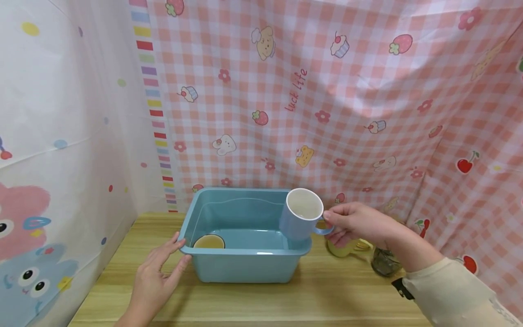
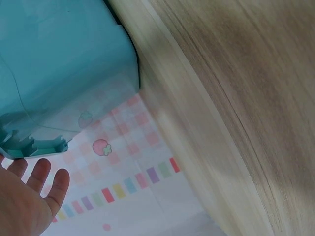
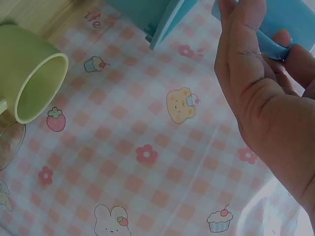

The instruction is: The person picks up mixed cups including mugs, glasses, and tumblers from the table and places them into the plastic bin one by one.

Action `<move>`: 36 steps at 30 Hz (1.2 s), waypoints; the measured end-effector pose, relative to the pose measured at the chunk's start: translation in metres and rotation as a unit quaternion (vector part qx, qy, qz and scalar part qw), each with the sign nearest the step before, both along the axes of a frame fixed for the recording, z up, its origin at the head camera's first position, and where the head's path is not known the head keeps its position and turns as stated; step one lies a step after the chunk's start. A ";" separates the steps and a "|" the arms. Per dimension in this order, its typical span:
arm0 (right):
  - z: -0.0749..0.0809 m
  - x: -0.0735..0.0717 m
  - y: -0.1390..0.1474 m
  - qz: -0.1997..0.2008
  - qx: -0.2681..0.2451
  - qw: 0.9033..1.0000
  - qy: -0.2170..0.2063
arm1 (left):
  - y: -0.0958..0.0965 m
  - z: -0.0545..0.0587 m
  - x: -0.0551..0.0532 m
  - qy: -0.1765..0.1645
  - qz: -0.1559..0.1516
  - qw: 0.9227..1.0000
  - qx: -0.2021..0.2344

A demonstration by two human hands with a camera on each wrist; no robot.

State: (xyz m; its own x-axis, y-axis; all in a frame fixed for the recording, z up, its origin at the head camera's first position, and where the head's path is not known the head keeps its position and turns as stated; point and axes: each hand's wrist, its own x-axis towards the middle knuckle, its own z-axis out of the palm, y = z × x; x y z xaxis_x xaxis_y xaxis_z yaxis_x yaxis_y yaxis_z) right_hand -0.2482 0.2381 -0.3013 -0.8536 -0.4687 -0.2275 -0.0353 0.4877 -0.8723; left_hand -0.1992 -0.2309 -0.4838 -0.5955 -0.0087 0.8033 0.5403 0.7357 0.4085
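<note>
My right hand [image 1: 352,223] pinches the handle of a light blue mug [image 1: 297,225] with a white inside. The mug hangs tilted over the right end of a blue plastic basin [image 1: 245,265], overlapping its rim in the head view. In the right wrist view, fingers and thumb close round the blue handle [image 3: 273,48]. My left hand [image 1: 157,274] touches the basin's front left corner with its fingertips, the fingers fairly straight and spread. A cup with a yellowish inside [image 1: 209,242] sits in the basin's front left corner, partly hidden by the wall.
Right of the basin stands a yellow-green mug [image 1: 341,249], partly behind my right hand. A glass jar [image 1: 385,262] is beside it, under my forearm. The basin rests on a wooden table [image 1: 347,299], with patterned cloth [image 1: 245,91] hanging behind and at both sides.
</note>
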 end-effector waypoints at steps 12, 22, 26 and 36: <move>-0.004 -0.004 -0.008 0.003 0.007 1.000 -0.001 | 0.001 0.000 0.000 0.001 -0.002 1.000 0.004; -0.006 -0.005 -0.019 -0.002 0.011 1.000 -0.005 | 0.002 0.002 0.001 0.001 -0.001 1.000 0.006; -0.008 -0.006 -0.022 0.002 0.012 1.000 -0.007 | 0.002 0.002 0.002 -0.001 -0.002 1.000 0.008; -0.012 -0.010 -0.029 0.003 0.014 1.000 -0.012 | 0.002 0.000 0.001 -0.001 0.001 1.000 0.010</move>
